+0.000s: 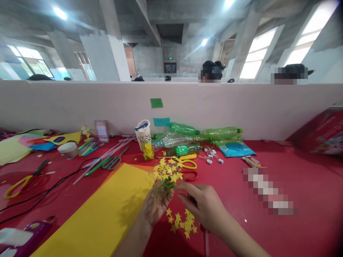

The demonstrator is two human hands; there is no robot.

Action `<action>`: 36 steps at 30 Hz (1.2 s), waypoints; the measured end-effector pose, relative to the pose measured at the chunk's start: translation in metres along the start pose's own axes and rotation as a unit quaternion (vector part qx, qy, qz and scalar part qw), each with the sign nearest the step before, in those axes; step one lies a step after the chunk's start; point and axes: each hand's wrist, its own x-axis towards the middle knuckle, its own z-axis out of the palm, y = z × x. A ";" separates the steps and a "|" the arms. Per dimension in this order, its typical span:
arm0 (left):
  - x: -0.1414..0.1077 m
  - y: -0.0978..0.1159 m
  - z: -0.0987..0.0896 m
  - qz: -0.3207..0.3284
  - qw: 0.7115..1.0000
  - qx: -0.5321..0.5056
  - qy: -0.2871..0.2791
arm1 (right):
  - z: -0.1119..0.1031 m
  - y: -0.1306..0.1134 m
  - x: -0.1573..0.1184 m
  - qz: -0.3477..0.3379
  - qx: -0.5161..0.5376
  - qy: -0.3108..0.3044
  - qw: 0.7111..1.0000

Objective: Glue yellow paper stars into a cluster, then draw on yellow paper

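My left hand (157, 205) is closed round a clear plastic piece with a green part (168, 183) on it, above the red table. Beside it, my right hand (205, 203) has its thumb and forefinger brought near each other at the piece's right edge; anything between those fingertips is too small to make out. Just beyond my hands lies a heap of yellow paper stars (167, 167). More yellow stars (182, 223) are spread on the table below and between my wrists. Yellow paper (99, 210) extends under my left forearm.
Green plastic bottles (184, 128) lie along the partition, beside a white cup (143, 135). Yellow-handled scissors (20, 185) and black cables (50, 189) are at the left. Grey scissors (114, 162) lie behind the yellow paper. A blue packet (237, 149) is at the right.
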 end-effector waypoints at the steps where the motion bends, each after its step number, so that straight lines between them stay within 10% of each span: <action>1: -0.001 0.000 -0.001 0.004 1.000 -0.001 -0.004 | 0.000 0.000 0.000 0.001 0.004 -0.005 1.000; 36: -0.003 -0.002 0.004 0.012 1.000 0.002 -0.017 | 0.009 0.000 -0.001 -0.069 -0.051 0.026 0.996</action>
